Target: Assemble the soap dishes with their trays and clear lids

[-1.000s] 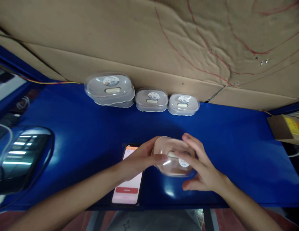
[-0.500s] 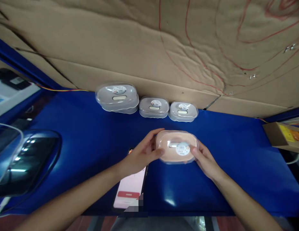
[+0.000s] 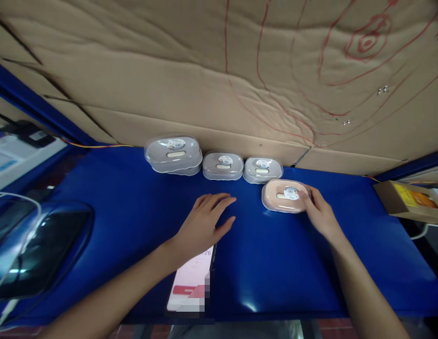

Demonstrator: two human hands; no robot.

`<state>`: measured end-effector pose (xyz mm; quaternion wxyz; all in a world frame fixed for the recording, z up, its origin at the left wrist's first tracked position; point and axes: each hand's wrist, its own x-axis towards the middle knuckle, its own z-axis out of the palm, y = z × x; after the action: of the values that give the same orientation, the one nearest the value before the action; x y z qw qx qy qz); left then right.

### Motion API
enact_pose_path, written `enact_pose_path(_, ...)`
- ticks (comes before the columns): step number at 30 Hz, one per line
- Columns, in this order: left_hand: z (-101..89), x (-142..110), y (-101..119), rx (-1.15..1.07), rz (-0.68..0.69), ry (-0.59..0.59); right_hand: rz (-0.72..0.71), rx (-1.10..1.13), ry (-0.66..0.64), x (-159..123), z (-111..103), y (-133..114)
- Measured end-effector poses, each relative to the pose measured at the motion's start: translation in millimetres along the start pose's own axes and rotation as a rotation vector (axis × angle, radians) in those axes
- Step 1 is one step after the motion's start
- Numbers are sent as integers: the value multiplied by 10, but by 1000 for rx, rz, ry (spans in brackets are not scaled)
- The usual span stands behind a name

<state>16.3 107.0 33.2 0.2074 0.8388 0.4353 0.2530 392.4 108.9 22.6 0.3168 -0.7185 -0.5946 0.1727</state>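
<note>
My right hand (image 3: 319,209) grips the right end of a pink oval plastic box (image 3: 278,203) with a clear lid and a round label. The box is in front of the rightmost grey box (image 3: 254,176). My left hand (image 3: 203,226) holds nothing; its fingers are apart over the top end of a lit phone (image 3: 192,275). Another grey lidded box (image 3: 222,172) stands in the middle of the back row. At the row's left end are stacked grey boxes (image 3: 172,157).
A cardboard wall (image 3: 169,99) with red drawn lines rises behind the blue table (image 3: 268,263). To the left lies a dark tablet-like device (image 3: 45,249) with a white cable. An open carton (image 3: 391,200) with a yellow packet stands at the right edge.
The pink box has moved right and away from me in my right hand. My left hand has let go of it and stays near the phone. The view has shifted slightly.
</note>
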Motion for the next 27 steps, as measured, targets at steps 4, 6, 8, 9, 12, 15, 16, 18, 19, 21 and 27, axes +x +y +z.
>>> enact_pose_path(4, -23, 17, -31, -5, -5, 20, 36, -130, 115, 156, -121, 228)
enact_pose_path(6, -26, 20, -35, 8, -7, 27, 56, -201, 167, 197, -199, 281)
enact_pose_path(8, -26, 21, -32, 28, -7, 31, 56, -271, 217, 199, -279, 270)
enact_pose_path(9, -27, 21, -29, 38, -7, 32, 44, -300, 241, 185, -315, 238)
enact_pose_path(12, -39, 27, -29, 64, -10, 44, -11, -363, 313, 86, -379, 65)
enact_pose_path(15, -78, 47, -63, 87, -27, 69, -18, -436, 290, -56, -359, -141)
enact_pose_path(16, -97, 58, -84, 92, -38, 81, -18, -458, 255, -98, -335, -198)
enact_pose_path(18, -141, 81, -138, 104, -63, 105, -56, -484, 195, -158, -275, -275)
enact_pose_path(19, -163, 94, -170, 112, -74, 116, -97, -481, 184, -172, -243, -295)
enact_pose_path(21, -202, 118, -235, 132, -94, 130, -196, -452, 174, -171, -183, -300)
enact_pose_path(27, -235, 163, -375, 169, -122, 103, -355, -350, 76, -113, -65, -226)
